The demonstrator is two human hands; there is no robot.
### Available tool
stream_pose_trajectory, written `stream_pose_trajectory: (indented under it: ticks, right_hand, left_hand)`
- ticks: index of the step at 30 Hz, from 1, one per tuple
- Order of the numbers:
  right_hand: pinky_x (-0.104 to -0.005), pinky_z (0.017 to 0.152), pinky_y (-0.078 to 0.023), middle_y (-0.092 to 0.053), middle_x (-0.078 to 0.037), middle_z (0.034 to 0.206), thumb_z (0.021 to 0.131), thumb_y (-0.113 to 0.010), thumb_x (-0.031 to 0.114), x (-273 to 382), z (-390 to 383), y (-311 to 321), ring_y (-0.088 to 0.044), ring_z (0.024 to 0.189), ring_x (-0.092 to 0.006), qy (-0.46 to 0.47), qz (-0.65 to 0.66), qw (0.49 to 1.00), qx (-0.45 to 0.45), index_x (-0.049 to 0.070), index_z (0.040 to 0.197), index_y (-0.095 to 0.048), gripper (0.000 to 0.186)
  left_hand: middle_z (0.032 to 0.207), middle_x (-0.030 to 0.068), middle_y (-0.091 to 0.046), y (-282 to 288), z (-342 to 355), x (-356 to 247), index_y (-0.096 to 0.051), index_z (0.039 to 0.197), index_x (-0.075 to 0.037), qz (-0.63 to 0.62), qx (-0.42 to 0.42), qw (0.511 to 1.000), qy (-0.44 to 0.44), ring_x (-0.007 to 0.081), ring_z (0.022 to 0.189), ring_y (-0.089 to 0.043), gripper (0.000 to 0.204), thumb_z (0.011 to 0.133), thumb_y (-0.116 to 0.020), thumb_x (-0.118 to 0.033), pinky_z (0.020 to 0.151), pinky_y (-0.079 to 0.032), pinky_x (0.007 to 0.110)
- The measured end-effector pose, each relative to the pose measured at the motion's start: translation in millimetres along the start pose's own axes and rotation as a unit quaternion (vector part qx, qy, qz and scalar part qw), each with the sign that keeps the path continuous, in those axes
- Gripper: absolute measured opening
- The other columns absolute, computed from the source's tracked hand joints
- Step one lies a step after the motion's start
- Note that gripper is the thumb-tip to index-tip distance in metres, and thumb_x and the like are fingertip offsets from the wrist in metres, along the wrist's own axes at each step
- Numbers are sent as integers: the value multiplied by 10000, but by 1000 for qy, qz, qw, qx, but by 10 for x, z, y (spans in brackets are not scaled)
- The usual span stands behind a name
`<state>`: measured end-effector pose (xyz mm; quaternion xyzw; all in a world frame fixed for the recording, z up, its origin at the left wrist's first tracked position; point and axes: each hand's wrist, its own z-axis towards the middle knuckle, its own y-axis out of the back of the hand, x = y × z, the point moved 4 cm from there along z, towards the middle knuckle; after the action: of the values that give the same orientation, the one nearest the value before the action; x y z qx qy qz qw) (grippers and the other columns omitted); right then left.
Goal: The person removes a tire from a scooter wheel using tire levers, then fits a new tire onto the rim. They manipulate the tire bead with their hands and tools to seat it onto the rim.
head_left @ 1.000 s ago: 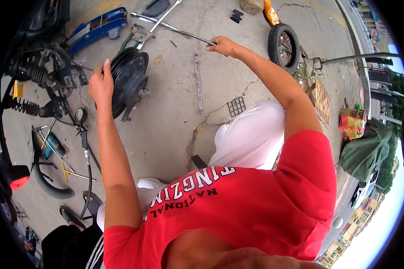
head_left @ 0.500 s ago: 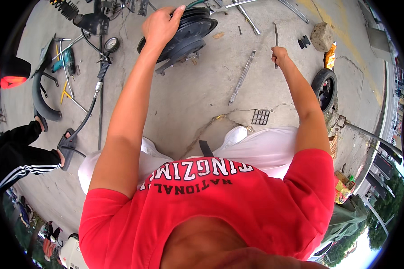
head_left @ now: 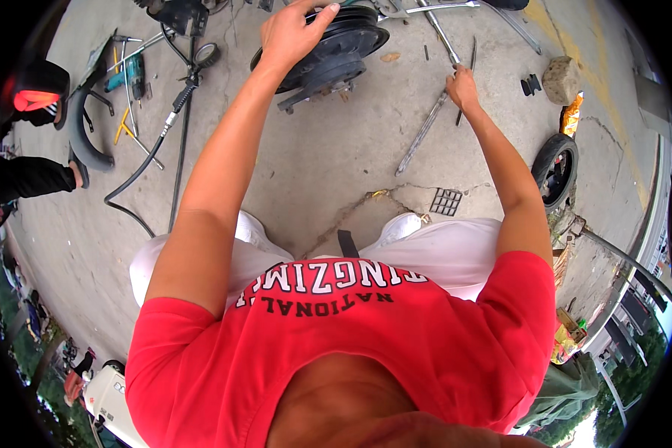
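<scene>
My left hand (head_left: pixel 295 36) rests over the top of a black wheel hub with a rim (head_left: pixel 336 56), fingers wrapped over its far edge and thumb pointing right. The hub leans upright on the concrete. My right hand (head_left: pixel 462 88) is low over the floor, its fingers curled. A dark slim pry bar (head_left: pixel 474 54) passes beneath or through that hand, showing above and below it. Right by the fingertips are the near end of a chrome bar (head_left: pixel 442 36) and the upper end of a greyish flat bar (head_left: pixel 422 134). What the fingers grip is hidden.
An air hose with a gauge (head_left: pixel 207 55), a teal drill (head_left: pixel 134 75) and T-handle wrenches (head_left: pixel 133 134) lie left, near a black curved fender (head_left: pixel 82 131). At right are a stone block (head_left: pixel 561 80), a small tyre (head_left: pixel 555 172) and a drain grate (head_left: pixel 446 201). Another person's legs (head_left: pixel 33 179) stand left.
My right hand has shifted left toward the chrome bar's end, and the pry bar now slants differently. My left hand stays on the hub. The other person's feet have moved away from the hose.
</scene>
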<state>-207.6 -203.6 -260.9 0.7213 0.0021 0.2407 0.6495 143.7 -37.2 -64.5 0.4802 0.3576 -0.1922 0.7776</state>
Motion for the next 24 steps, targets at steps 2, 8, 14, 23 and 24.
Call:
stream_pose_trajectory:
  ticks: [2,8,14,23,24]
  right_hand:
    - [-402,925,-471,-560,-264,1103,852,-614,285,556,-34,-90,-580,1040,-387,7,128,988,86,-42,1257,-502,532]
    - [-399,831,-502,-626,-208,1024,877,-652,351,2146,-416,312,-633,957,-330,141,251,958,-3,-33,1204,-524,520]
    - [-350,755,-527,-676,-152,973,944,-558,247,1917,-237,356,-658,895,-232,161,289,944,20,-30,1113,-588,325]
    - [-323,702,-577,-656,-87,984,909,-563,151,1193,-22,-122,-652,842,-182,-180,468,833,233,-6,1104,-614,255]
    - [-328,703,-581,-655,-90,987,911,-562,158,1186,-13,-199,-654,846,-185,-199,480,818,246,-6,1096,-613,252]
  left_hand:
    - [946,150,-688,-16,21,28,-698,1008,-52,-31,3,999,35,286,867,-663,362,912,-560,-372,768,-495,361]
    - [859,91,-667,-23,181,588,-678,1005,17,-347,-6,935,76,177,780,-607,454,980,-486,-394,764,-471,317]
    - [1012,115,-673,266,14,1008,-651,1101,-4,-406,80,893,176,247,946,-622,604,890,-545,-561,836,-463,357]
    - [1048,107,-654,281,-496,1008,-593,1191,34,-131,141,965,179,173,952,-587,586,862,-670,-445,861,-449,299]
    - [1038,105,-656,274,-504,992,-595,1187,34,-141,132,967,168,173,937,-590,581,862,-672,-441,853,-454,300]
